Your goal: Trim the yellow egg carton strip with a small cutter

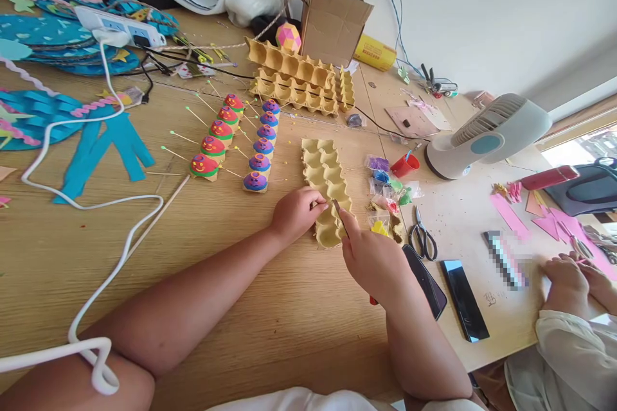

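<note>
A yellow-tan egg carton strip (321,174) with two rows of cups lies in front of me on the table. My left hand (296,215) is closed at its left side, the thumb and fingertips pinched at the carton's edge. My right hand (373,263) wraps round a bladed tool (337,207) whose dark, narrow blade rests over the carton's right side. A bit of red shows below that fist, possibly its handle. To the left stand a row of red-and-green painted carton caterpillars (220,130) with stick feelers and a purple-and-blue one (260,162).
More egg cartons (294,87) lie at the back. Right of my work are bags of coloured bits (380,176), a red cup (405,166), scissors (423,234), two phones (464,300) and a white fan (486,135). Another person's hands (569,279) rest far right. A white cable (130,241) runs left.
</note>
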Tool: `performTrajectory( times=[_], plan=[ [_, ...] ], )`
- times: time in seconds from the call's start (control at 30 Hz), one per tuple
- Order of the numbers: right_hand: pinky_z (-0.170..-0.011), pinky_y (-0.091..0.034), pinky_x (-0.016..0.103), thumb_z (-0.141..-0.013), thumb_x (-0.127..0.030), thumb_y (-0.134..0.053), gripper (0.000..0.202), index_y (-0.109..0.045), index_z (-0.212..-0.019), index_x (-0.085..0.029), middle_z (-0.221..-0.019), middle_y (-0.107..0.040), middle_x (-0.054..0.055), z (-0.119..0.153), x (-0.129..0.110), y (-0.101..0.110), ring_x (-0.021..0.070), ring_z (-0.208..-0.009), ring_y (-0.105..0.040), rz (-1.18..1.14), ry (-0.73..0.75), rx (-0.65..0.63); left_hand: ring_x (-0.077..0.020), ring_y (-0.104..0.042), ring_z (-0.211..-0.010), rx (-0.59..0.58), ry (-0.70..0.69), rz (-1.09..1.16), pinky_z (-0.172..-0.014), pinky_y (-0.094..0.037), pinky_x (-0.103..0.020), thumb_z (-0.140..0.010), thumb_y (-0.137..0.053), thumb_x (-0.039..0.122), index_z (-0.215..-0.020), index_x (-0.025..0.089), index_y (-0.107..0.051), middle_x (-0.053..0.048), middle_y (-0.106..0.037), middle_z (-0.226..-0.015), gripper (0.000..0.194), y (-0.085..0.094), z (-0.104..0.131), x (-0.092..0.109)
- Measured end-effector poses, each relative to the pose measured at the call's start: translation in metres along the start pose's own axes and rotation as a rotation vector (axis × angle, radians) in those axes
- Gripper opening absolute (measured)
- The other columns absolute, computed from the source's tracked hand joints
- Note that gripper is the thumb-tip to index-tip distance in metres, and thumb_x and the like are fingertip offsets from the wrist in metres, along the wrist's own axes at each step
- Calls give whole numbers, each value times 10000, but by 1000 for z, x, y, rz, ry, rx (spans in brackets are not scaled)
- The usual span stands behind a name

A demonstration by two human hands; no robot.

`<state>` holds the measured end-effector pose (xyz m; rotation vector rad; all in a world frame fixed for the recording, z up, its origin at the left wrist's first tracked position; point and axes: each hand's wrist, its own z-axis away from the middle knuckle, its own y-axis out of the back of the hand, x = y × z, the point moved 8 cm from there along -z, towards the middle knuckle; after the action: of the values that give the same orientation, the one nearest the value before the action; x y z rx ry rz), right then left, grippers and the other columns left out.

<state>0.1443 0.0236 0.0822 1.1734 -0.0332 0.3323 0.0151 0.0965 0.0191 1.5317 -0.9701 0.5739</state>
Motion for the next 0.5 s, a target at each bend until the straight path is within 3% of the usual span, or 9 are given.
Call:
performTrajectory(
  times=[0.5],
  plan=[
    [-499, -377, 274, -993, -258, -327, 600, -236, -1579, -169, -815, -740, 62, -2, -7, -5, 209, -728, -716, 49, 4, -6, -165, -618, -808, -3, 1, -16, -684, -433, -276, -873, -634, 288, -810, 217, -689, -9, -695, -896, 110, -2, -1, -2]
  ],
)
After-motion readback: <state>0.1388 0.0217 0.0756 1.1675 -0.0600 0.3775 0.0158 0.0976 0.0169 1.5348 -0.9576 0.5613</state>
